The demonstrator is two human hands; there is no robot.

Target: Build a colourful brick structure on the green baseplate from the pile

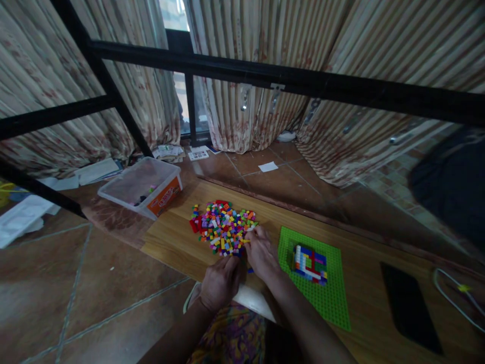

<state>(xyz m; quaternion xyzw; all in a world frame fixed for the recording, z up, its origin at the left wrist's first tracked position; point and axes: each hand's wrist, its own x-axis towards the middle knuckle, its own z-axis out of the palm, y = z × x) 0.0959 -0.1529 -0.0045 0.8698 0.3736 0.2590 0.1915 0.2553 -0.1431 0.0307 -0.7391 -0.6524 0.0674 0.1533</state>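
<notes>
A heap of small multicoloured toy bricks [227, 225] lies spread on the wooden board. My left hand [220, 282] is at the near edge of the heap with its fingers curled in; whatever they hold is hidden. Beside it, my right hand [262, 253] reaches into the right side of the heap, its fingers bent and drawn together. A yellow brick [245, 241] shows at its fingertips, but whether it is gripped is unclear. Right of that hand, a low brick build [309, 264] with white, blue, red and green parts sits on a green studded baseplate [331, 303].
A clear plastic box [125, 194] with an orange label stands at the board's left end, a few dark pieces inside. A black flat device [411, 306] and a white cable [450, 288] lie at the right. Black metal bars [242, 68] and curtains [242, 116] are beyond.
</notes>
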